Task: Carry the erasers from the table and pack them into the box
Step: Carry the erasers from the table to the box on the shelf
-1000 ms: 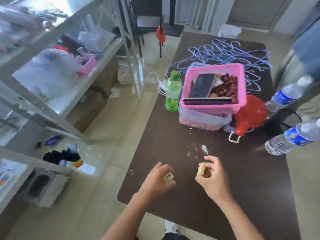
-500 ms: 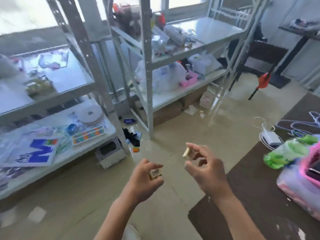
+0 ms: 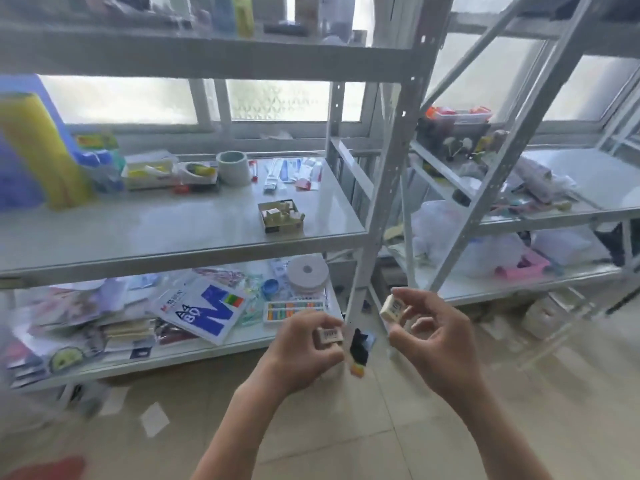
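Erasers are in both hands, low in the middle of the frame: the left hand (image 3: 304, 344) curls around one eraser (image 3: 329, 336) with its printed label facing up, and the right hand (image 3: 426, 327) pinches the other eraser (image 3: 393, 308) between thumb and fingertips, the remaining fingers loosely bent. The box (image 3: 281, 216) sits open on the middle shelf (image 3: 173, 233), above and a little left of the hands, well apart from them, with pale blocks, probably erasers, already crowding it. The main risk I see is the right-hand pinch: it holds the block by its end, so a bump against the upright shelf post (image 3: 377, 202) standing between the hands and the box could knock it to the floor. Packing may also jam, since the box looks nearly full and its contents lie unevenly; pushing could slide the light box along the smooth shelf.
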